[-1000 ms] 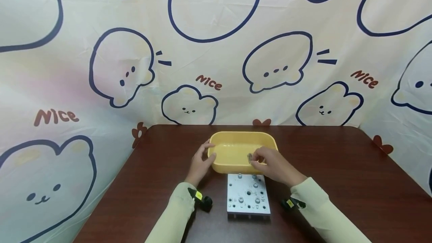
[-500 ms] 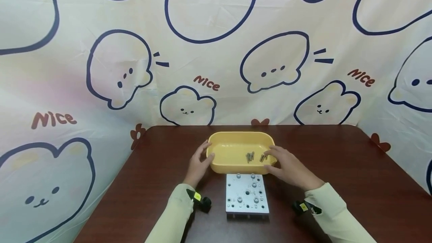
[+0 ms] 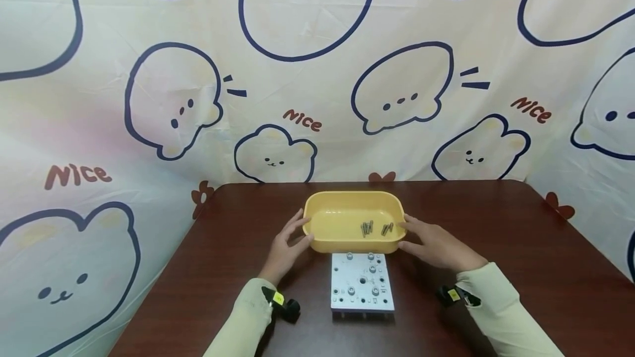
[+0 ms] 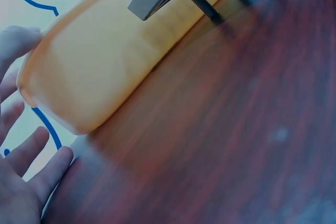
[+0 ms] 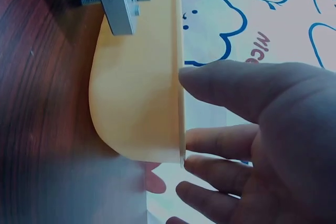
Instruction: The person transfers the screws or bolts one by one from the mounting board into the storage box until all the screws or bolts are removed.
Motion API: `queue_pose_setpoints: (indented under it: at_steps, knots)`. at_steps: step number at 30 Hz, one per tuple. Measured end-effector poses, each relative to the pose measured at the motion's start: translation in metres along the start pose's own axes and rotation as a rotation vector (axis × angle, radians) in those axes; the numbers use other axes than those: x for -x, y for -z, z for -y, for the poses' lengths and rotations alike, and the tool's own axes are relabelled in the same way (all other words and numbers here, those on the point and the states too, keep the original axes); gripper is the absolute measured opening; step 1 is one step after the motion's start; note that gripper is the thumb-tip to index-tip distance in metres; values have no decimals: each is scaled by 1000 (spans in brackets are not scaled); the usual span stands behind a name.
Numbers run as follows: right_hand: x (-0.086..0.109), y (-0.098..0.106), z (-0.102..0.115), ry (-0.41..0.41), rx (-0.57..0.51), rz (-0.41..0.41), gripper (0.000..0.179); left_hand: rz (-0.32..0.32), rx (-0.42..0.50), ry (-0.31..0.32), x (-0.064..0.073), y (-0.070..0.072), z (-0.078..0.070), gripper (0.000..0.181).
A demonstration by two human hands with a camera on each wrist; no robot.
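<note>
A yellow plastic tray (image 3: 342, 246) stands on the table, with several small screws (image 3: 367, 228) lying in its right half. At the tray's left end is my left hand (image 3: 284, 251), its thumb at the rim and its other fingers spread (image 4: 31, 163). Across from it, my right hand (image 3: 436, 244) has its fingertips right at the right rim; in the right wrist view the thumb (image 5: 210, 85) and fingers are fairly straight. In front of the tray sits a silver metal plate (image 3: 362, 285) with holes, several bolts standing in it and threaded ends showing underneath.
The dark brown wooden table (image 3: 223, 291) extends to both sides and behind the tray. A printed cloth (image 3: 337, 87) with cartoon outlines hangs at the back and sides. Each wrist wears a small black camera (image 3: 288, 308) on a strap.
My right hand has withdrawn from the screws inside the tray to its right rim, uncovering the screws. My left hand stays at the left end, its wrist slightly lower and farther left.
</note>
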State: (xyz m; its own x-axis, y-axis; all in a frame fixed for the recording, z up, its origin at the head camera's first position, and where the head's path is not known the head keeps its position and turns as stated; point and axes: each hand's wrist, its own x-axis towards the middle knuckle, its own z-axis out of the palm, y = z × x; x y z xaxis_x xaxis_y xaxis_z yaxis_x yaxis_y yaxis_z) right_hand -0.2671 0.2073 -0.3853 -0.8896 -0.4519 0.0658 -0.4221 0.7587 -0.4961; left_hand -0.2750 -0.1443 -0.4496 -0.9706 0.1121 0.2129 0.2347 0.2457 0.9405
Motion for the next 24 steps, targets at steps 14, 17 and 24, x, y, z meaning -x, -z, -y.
queue_pose_setpoints:
  at_steps: [14, 17, 24]
  knots:
    - [-4, -3, -8, -23, 8, -24, 59, -27, -91, -16, -11, 7, 27, 44]
    - [-2, -6, -8, -35, -10, 12, 63, 1, -174, -5, -9, 15, 25, 43]
    - [5, -8, -6, -115, -10, 43, 80, 119, -629, -94, 0, 23, -5, 73]
